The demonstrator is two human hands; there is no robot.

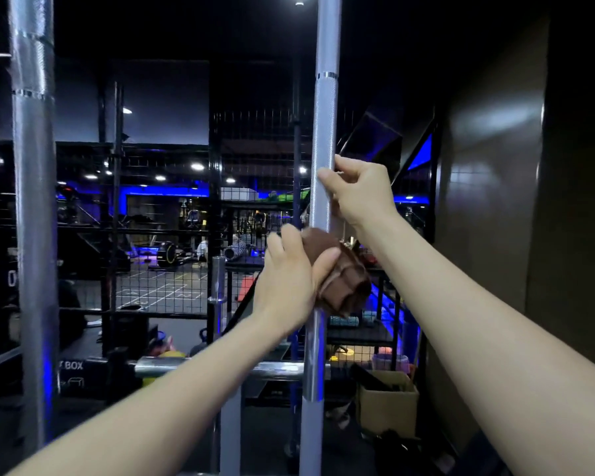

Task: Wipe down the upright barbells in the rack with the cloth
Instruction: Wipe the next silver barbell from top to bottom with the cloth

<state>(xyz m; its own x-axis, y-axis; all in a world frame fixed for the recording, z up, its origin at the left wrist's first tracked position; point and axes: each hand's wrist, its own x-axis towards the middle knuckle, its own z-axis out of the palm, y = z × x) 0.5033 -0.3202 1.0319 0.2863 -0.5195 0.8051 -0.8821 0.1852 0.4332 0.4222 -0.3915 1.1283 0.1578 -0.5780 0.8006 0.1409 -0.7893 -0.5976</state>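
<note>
- my right hand is up on the upright barbell in the middle of the head view, fingers and thumb curled round the shaft just below its knurled stretch.
- my left hand is lower on the same bar, clutching a bunched brown cloth against the shaft; the thumb lies over the cloth and the fingers wrap the near side.
- the cloth sits between my two hands, crumpled into folds, covering the bar where it passes behind; whether it goes all the way round the shaft i cannot tell.
- both forearms reach in from the bottom corners, bare, with the left one crossing in front of a horizontal chrome bar of the rack.
- a second upright barbell stands well apart at the left edge, thick and silver, with ring marks near its top.
- a shorter bar end pokes up between the two, just left of my left hand.
- behind a black wire mesh panel i see a dim gym floor with blue strip lighting and ceiling spots.
- a cardboard box sits low on the right, near the dark wall.
- a black box with white lettering reading "box" is low on the left.
</note>
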